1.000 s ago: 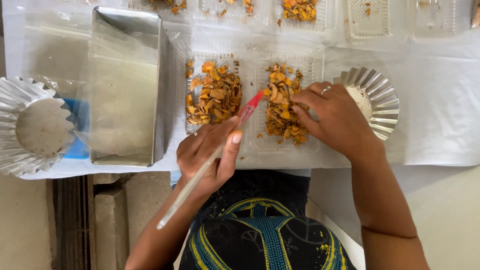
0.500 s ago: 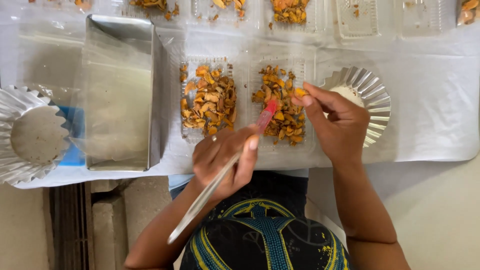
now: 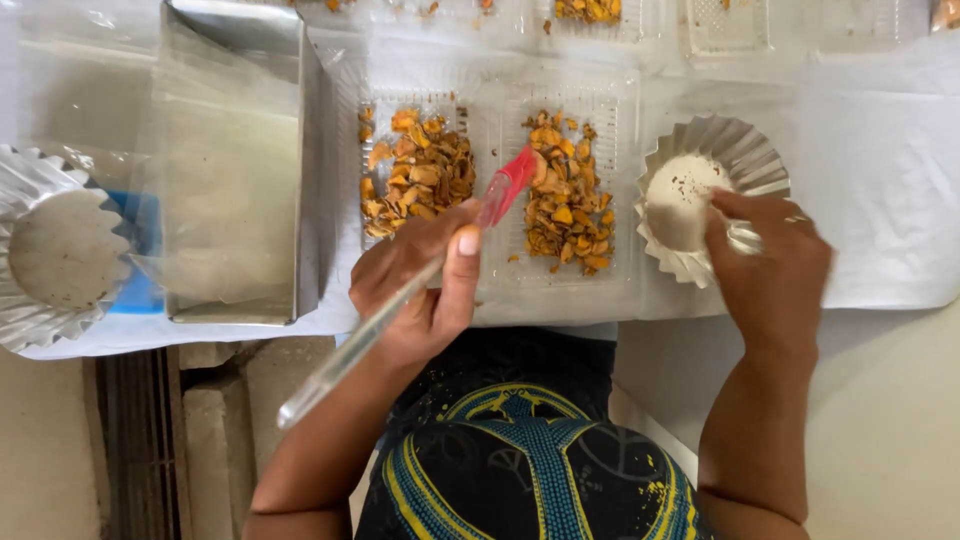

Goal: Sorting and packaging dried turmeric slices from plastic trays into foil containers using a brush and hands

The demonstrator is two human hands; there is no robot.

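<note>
My left hand [image 3: 425, 290] pinches a clear brush [image 3: 400, 310], fingers closed round the handle, thumb along the shaft; its red tip [image 3: 512, 178] hovers over the right tray [image 3: 570, 195]. My right hand [image 3: 770, 265] sits at the near rim of a foil cup [image 3: 715, 205], fingers curled in (whether they pinch a flake I cannot tell). To do this well, I judge, I should keep the brush low and steady, tease loose one orange piece at a time, and release it over the cup's middle, not the fluted wall.

Both clear trays hold orange-brown dried pieces; the left tray [image 3: 415, 175] is fuller. The cup holds only a few dark specks. The metal tin [image 3: 235, 160] holds clear film. A second foil cup [image 3: 55, 250] at far left looks bare.
</note>
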